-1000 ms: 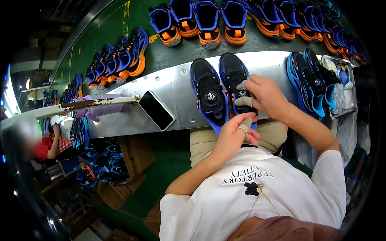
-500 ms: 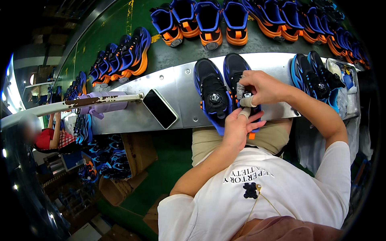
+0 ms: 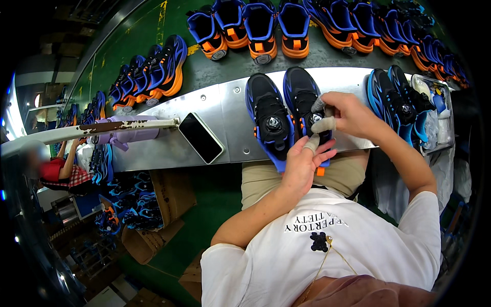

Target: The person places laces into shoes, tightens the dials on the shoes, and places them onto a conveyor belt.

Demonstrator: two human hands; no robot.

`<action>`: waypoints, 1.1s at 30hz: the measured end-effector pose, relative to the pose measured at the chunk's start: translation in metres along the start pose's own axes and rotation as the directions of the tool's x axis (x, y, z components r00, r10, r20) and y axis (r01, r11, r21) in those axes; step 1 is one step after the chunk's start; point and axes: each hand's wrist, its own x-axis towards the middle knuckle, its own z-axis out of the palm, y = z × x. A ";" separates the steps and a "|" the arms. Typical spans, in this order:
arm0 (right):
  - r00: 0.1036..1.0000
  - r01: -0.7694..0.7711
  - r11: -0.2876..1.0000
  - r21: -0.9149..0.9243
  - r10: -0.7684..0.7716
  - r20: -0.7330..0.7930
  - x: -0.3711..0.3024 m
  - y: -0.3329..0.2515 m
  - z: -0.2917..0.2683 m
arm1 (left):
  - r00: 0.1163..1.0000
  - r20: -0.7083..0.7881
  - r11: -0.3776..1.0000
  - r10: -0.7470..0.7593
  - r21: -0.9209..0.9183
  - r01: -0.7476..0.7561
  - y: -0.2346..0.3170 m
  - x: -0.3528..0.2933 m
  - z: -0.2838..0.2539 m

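Note:
Two black and blue sneakers with dial closures stand side by side, toes away from me: the left sneaker (image 3: 263, 100) and the right sneaker (image 3: 299, 87). My left hand (image 3: 300, 162) lies over the right sneaker's collar, fingers stretched and spread, partly hiding the opening. Orange heel tab (image 3: 320, 171) shows below it. My right hand (image 3: 350, 116) is beside the right sneaker's dial (image 3: 313, 119), with its covered thumb and forefinger apart on either side. Whether those fingertips touch the dial, I cannot tell. Pale covers wrap several fingertips.
Both sneakers stand on a metal-topped bench (image 3: 230, 110). A phone (image 3: 201, 138) and a lilac bottle (image 3: 128, 134) lie to the left, by a worn metal bar (image 3: 97, 128). More sneakers (image 3: 261, 30) line the green surface beyond. At right are blue-black sneakers (image 3: 391, 102) and a tray (image 3: 440, 146).
My right hand has shifted slightly right, and its thumb and forefinger have spread a little from the dial. My left hand has stayed at the right sneaker's collar. The view has shifted slightly.

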 end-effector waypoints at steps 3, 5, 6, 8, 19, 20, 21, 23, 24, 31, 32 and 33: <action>0.993 -0.083 0.955 0.285 0.055 0.104 -0.001 -0.002 -0.005 | 1.000 -0.013 1.000 0.004 0.012 -0.004 -0.002 0.000 0.003; 0.999 0.033 0.999 -0.015 -0.033 -0.019 -0.002 0.003 0.013 | 0.999 -0.036 1.000 0.003 0.014 -0.002 -0.003 0.004 0.001; 0.993 0.082 0.982 -0.172 -0.096 -0.070 -0.001 0.006 0.022 | 0.998 -0.058 1.000 0.010 0.023 -0.009 -0.003 0.005 0.001; 0.989 0.074 0.980 -0.186 -0.095 -0.110 -0.003 0.012 0.026 | 0.997 -0.072 1.000 -0.005 0.002 0.005 0.006 0.002 0.000; 0.993 0.111 0.987 -0.116 -0.116 -0.037 0.086 0.008 0.026 | 0.778 0.479 -0.036 0.406 0.859 -0.510 0.086 0.018 -0.046; 0.983 0.173 0.972 -0.159 -0.181 -0.041 0.100 0.017 0.039 | 0.782 0.473 -0.029 0.406 0.862 -0.507 0.086 0.019 -0.049; 0.984 0.169 0.974 -0.150 -0.177 -0.037 0.111 0.020 0.049 | 0.726 0.542 -0.122 0.422 0.828 -0.547 0.088 0.018 -0.051; 0.974 0.199 0.934 -0.297 -0.222 -0.047 0.134 0.023 0.070 | 0.625 0.563 -0.217 0.540 0.811 -0.543 0.084 0.014 -0.047; 0.988 0.156 0.942 -0.297 -0.152 0.037 0.146 0.027 0.075 | 0.632 0.559 -0.212 0.537 0.814 -0.541 0.083 0.014 -0.046; 0.978 0.112 0.967 -0.228 -0.067 0.196 0.163 0.041 0.092 | 0.813 0.495 0.122 0.307 0.827 -0.549 0.094 0.016 -0.046; 0.980 0.111 0.965 -0.238 -0.066 0.190 0.163 0.042 0.092 | 0.865 0.377 0.105 0.333 0.896 -0.431 0.091 0.017 -0.040; 0.979 0.111 0.965 -0.237 -0.065 0.193 0.164 0.042 0.092 | 0.898 0.253 0.091 0.359 0.948 -0.303 0.089 0.017 -0.037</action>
